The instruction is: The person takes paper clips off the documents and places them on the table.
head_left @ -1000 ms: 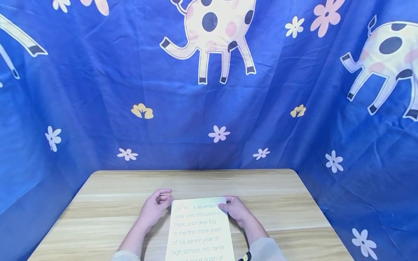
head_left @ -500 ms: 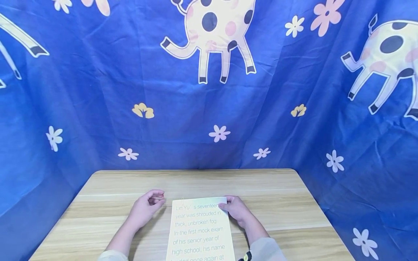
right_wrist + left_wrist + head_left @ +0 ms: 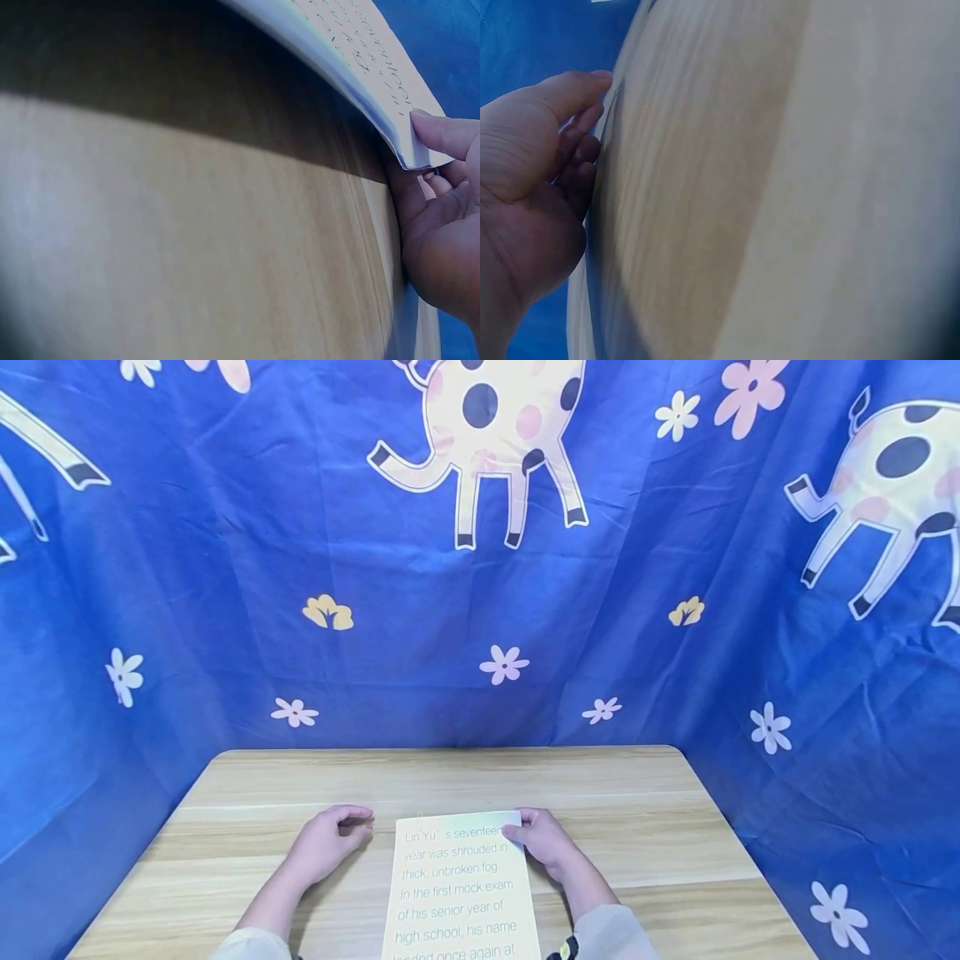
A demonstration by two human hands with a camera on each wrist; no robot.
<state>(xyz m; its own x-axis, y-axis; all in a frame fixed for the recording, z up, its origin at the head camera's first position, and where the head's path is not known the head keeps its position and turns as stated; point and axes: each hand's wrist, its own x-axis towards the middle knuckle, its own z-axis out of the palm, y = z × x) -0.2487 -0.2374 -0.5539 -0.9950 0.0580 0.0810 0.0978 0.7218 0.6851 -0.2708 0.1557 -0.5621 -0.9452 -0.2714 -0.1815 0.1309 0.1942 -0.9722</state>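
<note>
A sheaf of white paper (image 3: 457,885) printed with large lines of text is at the front middle of the table, its lower part cut off by the frame. My right hand (image 3: 546,841) pinches its top right corner, thumb on the printed face and fingers behind. The right wrist view shows this grip on the paper's edge (image 3: 382,90), several layers thick. A small clip (image 3: 420,820) sits on the top edge, left of the middle. To the left of the paper, apart from it, my left hand (image 3: 327,843) lies loosely curved, with nothing visible between thumb and fingers.
Under both hands is a pale wood-grain table (image 3: 615,793) with rounded far corners. A blue curtain (image 3: 420,685) printed with cows and flowers stands behind it and along both sides.
My left hand has moved left, away from the paper's top left corner; the small orange-tinted thing seen at its fingertips no longer shows. The right hand and the paper have stayed put.
</note>
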